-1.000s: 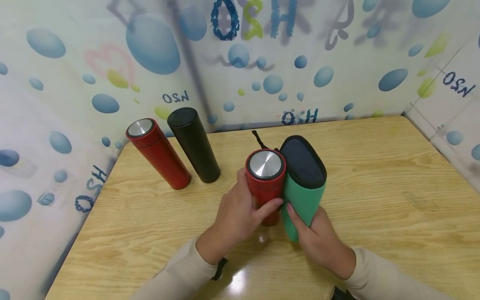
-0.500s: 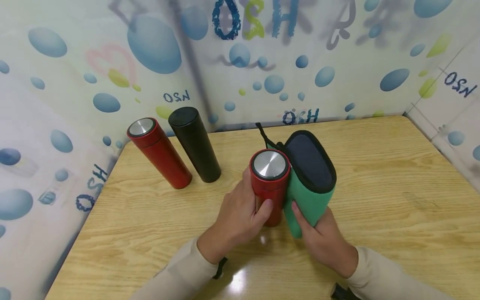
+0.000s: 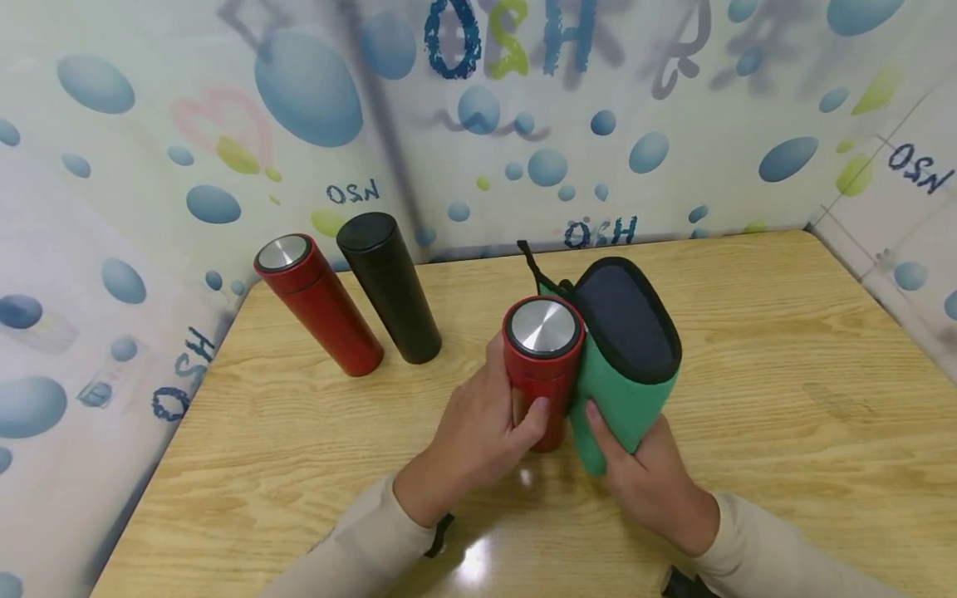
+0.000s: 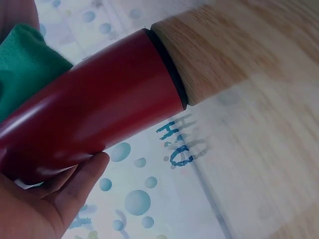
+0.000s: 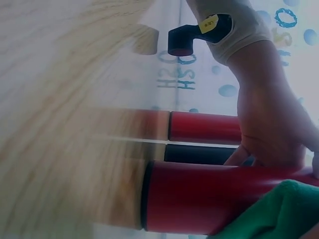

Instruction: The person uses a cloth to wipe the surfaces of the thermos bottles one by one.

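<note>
A red thermos flask (image 3: 549,382) with a silver-topped lid stands in front of me, and my left hand (image 3: 478,432) grips its side. In the left wrist view the black-rimmed base of this red flask (image 4: 99,107) is right at the tabletop. Close against its right side is a green fabric bottle sleeve (image 3: 620,407), tilted, its black-edged mouth gaping upward and its inside dark. My right hand (image 3: 658,486) holds the sleeve low down, thumb on the near face. A black cord loop (image 3: 534,266) sticks up behind the flask. The sleeve's folded lower end (image 5: 281,211) overlaps the flask in the right wrist view.
Another red thermos flask (image 3: 321,307) and a black one (image 3: 392,291) stand upright side by side at the back left of the wooden table (image 3: 785,374). Behind the table rises a wall (image 3: 419,149) printed with blue drops.
The held flask and the sleeve have shifted slightly to the right, and the sleeve's mouth has risen a little. My left thumb has drawn back from the sleeve onto the flask.
</note>
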Tool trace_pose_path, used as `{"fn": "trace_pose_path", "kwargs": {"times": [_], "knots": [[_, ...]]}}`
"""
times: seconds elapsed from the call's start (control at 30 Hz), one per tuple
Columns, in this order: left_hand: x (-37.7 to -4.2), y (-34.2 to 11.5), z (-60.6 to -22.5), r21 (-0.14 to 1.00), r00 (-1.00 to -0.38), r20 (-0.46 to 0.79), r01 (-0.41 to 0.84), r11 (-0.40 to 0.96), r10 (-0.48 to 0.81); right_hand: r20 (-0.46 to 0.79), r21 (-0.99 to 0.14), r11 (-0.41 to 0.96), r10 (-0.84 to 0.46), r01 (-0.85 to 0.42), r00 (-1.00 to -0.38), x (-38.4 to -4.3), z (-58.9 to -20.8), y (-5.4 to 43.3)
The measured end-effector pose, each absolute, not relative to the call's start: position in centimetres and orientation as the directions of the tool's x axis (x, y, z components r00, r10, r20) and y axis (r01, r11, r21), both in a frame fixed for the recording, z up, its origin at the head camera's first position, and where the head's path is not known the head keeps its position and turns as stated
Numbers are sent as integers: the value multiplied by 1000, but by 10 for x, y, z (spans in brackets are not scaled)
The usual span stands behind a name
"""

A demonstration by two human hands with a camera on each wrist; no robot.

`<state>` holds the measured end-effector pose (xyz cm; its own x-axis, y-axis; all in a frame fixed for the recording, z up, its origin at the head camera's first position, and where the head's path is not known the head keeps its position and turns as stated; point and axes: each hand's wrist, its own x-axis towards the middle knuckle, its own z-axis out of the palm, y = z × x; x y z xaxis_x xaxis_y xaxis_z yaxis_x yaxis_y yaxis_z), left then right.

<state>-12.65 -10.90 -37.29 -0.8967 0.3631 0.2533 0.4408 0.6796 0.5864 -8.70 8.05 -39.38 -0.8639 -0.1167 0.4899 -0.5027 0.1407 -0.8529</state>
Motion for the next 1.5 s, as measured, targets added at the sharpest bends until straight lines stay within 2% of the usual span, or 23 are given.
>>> {"fn": "trace_pose_path", "kwargs": {"times": [0.13,0.43,0.9,1.2,1.5], "knots": [[-126,-108,-372,584,-899,246,436,684,363,549,-816,138,-118,-561,-828,-87,-391,81],[-126,-106,-373,557,-890,288,455,694,352,444,-857,211,-160,-470,-881,-88,-392,82],[-127,-106,-374,526,-879,346,471,708,327,516,-828,180,-129,-532,-847,-86,-391,80],[-128,-106,-374,500,-890,358,438,747,282,419,-864,226,-174,-450,-891,-86,-391,79],[-127,-105,-371,520,-916,299,392,759,269,523,-827,155,-141,-540,-841,-84,-392,79]]}}
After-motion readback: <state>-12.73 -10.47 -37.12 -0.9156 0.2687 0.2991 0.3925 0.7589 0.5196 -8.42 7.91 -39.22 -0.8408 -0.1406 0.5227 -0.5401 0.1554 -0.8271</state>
